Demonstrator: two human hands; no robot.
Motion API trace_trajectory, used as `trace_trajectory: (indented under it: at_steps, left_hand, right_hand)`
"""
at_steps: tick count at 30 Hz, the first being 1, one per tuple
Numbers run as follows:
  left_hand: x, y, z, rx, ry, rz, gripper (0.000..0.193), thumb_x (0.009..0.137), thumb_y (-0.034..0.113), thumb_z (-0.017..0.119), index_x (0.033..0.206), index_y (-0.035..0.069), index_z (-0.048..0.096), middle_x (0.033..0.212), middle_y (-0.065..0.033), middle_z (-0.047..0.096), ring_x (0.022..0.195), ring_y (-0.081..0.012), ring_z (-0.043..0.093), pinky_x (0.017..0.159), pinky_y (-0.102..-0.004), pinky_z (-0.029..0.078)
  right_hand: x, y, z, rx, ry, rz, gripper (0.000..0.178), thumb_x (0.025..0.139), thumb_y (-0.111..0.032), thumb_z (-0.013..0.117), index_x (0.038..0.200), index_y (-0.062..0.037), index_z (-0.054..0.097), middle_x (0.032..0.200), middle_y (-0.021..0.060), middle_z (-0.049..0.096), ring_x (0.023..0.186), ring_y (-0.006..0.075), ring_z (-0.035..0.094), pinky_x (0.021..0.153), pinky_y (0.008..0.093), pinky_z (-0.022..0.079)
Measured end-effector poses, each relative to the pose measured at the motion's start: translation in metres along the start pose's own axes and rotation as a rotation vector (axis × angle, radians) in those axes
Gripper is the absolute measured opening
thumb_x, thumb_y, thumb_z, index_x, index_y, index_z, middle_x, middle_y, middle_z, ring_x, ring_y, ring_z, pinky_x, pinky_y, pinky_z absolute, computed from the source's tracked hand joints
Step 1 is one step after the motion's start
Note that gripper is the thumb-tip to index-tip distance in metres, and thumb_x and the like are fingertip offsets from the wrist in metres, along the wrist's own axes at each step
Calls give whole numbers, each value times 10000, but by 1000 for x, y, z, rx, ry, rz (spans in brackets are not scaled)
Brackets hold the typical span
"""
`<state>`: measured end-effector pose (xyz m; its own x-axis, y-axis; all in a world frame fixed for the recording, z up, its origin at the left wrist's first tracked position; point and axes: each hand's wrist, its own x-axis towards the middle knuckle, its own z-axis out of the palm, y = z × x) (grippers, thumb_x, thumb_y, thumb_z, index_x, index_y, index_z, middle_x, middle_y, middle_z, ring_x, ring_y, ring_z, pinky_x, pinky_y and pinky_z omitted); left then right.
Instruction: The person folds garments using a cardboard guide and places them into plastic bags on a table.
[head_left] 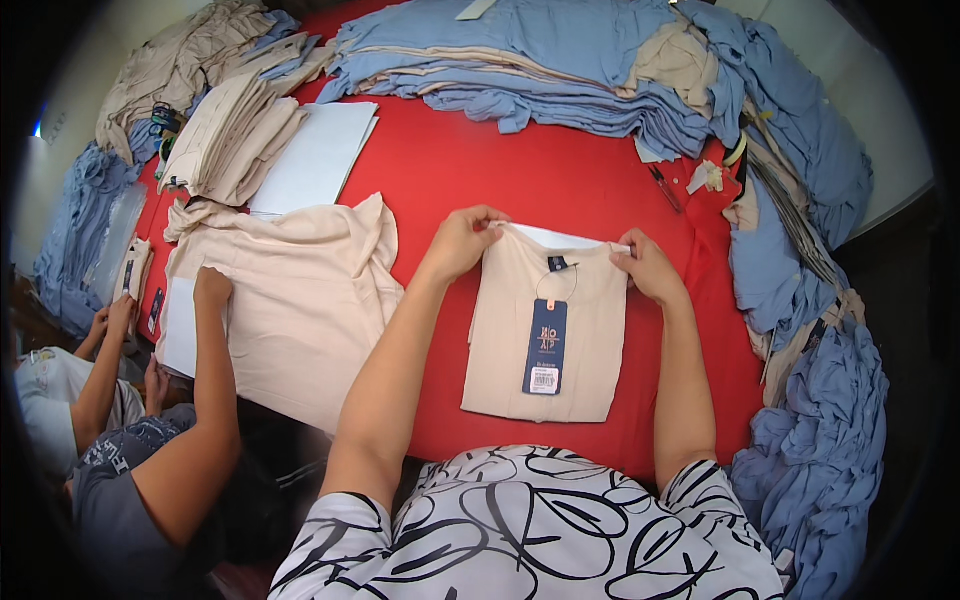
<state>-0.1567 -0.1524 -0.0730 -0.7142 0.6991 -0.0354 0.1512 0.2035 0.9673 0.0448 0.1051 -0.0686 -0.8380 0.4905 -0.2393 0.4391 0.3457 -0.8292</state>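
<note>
A folded beige shirt [500, 340] lies on the red table in front of me, its neckline at the far end. A dark blue hang tag [544, 350] with a white label hangs on a loop from the collar and rests on the shirt's front. White board [565, 239] shows inside the neck opening. My left hand [468, 240] pinches the shirt's far left corner, fingers closed on the cloth. At the far right corner, my right hand [648, 264] grips the fabric between thumb and fingers.
At my left, a co-worker's hand [212, 286] works over a spread beige shirt [300, 300] and a white board [181, 325]. Folded beige shirts [225, 140] stand beside white sheets [315, 150]. Blue garments [500, 50] line the far edge; more blue cloth [815, 450] heaps at right.
</note>
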Motion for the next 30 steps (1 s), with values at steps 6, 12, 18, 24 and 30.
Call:
trace_trajectory:
  at_steps: [6,12,18,24,30]
  left_hand:
    - [23,27,-10,223,54,7,188,860,67,652,1026,40,735,895,-115,715,807,-170,655,757,-287,513]
    - [33,-59,-6,-121,89,119,156,877,74,675,1020,41,728,852,-66,696,787,-115,619,737,-280,511]
    - [1,-25,6,95,240,180,211,916,111,633,1102,41,705,1083,-124,689,1000,-235,661,902,-340,503]
    - [0,-22,8,58,236,168,232,911,89,636,1131,39,687,1102,-122,686,979,-250,665,887,-356,515]
    - [-2,-25,10,78,309,186,218,894,105,659,1095,32,699,1071,-141,691,943,-261,671,858,-355,519]
  right_hand:
    - [20,-4,4,18,14,-98,210,855,-108,682,978,-21,535,846,52,559,811,152,534,730,305,450]
    - [23,13,22,266,-36,-145,207,838,37,643,1002,-37,541,829,21,572,790,115,537,702,259,443]
    - [6,5,30,315,58,-169,179,876,28,605,1043,-3,550,896,46,624,818,95,563,729,241,451]
    - [1,30,52,261,321,-336,201,927,-38,577,1126,-6,584,973,83,660,884,142,615,792,268,484]
    - [-3,19,60,24,505,-328,205,934,-92,575,1122,-27,622,1013,136,689,958,231,668,835,337,508]
